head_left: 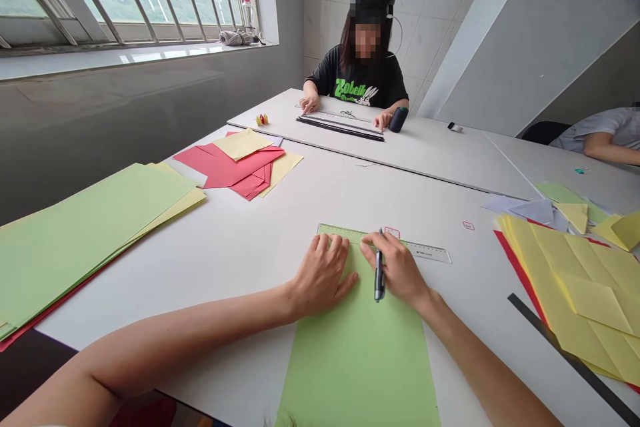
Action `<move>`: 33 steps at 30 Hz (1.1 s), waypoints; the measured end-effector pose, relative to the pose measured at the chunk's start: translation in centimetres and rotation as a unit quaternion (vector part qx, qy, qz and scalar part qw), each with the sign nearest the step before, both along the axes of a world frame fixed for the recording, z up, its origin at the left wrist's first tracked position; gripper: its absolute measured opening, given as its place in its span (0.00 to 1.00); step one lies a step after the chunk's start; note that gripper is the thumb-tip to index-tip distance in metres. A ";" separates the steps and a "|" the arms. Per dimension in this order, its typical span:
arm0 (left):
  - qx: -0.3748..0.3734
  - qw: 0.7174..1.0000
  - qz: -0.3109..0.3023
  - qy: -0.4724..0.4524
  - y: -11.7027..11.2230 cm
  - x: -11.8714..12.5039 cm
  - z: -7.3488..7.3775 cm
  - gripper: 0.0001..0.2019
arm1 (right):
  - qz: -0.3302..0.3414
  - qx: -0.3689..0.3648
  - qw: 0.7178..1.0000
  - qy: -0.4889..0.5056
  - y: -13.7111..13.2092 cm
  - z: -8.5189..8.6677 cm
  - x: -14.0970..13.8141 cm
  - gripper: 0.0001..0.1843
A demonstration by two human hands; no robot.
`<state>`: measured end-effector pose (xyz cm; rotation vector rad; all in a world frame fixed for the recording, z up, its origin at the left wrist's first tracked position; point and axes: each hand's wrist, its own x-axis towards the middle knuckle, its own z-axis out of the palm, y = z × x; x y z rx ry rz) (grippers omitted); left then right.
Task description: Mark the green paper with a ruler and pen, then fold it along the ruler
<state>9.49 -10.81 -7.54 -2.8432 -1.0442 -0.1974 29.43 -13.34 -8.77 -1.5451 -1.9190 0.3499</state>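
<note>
A sheet of green paper (pixel 360 367) lies in front of me, with a clear ruler (pixel 430 251) across its far end and sticking out past its right side. My left hand (pixel 323 273) rests on the paper, its thumb spread and its fingertips pressing at the ruler's left part. A dark pen (pixel 379 277) is pinched in my right hand (pixel 397 267), which is just right of the left one near the ruler. The pen slants over the paper; whether its tip touches the sheet I cannot tell.
Stacked green sheets (pixel 100 213) lie left, with red paper (pixel 220 163) farther back. Folded yellow sheets (pixel 585 287) and a black strip (pixel 560 347) lie right. Across the white table (pixel 240 247) a person (pixel 367 73) handles dark strips (pixel 340 128); another person (pixel 605 133) sits far right.
</note>
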 end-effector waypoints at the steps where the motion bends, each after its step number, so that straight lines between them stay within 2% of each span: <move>1: -0.002 1.000 0.002 0.004 0.0 0.0 0.0 0.31 | -0.002 -0.017 0.999 0.041 1.0 0.6 0.2 0.13; 3: -0.004 1.000 0.003 0.007 0.0 0.0 0.0 0.31 | -0.013 -0.049 0.983 0.175 3.3 1.4 0.2 0.18; 4: -0.003 1.000 0.003 0.007 0.0 0.0 0.0 0.31 | -0.015 -0.051 0.968 0.247 4.6 1.7 0.2 0.16; 6: 0.000 1.000 0.003 0.005 0.1 -0.1 -0.1 0.30 | -0.010 -0.063 0.917 0.393 7.2 1.8 -0.3 0.10; 8: 0.003 1.000 0.004 0.005 0.1 -0.1 -0.1 0.30 | -0.006 -0.074 0.903 0.424 9.3 1.4 -0.9 0.07; 13: -0.002 1.000 0.001 0.007 0.0 -0.1 -0.2 0.31 | -0.015 -0.066 0.887 0.456 11.4 0.1 -2.3 0.03; 20: -0.010 1.000 -0.002 -0.011 0.0 -0.1 -0.3 0.30 | -0.012 -0.040 0.893 0.448 11.1 -0.6 -2.5 0.12; 25: -0.010 1.000 -0.002 -0.002 0.0 -0.1 -0.3 0.30 | -0.009 -0.052 0.901 0.431 10.8 -1.0 -2.5 0.08; 33: -0.013 1.000 0.001 -0.004 0.0 0.0 -0.2 0.30 | -0.021 -0.046 0.910 0.412 10.5 -0.5 -2.7 0.06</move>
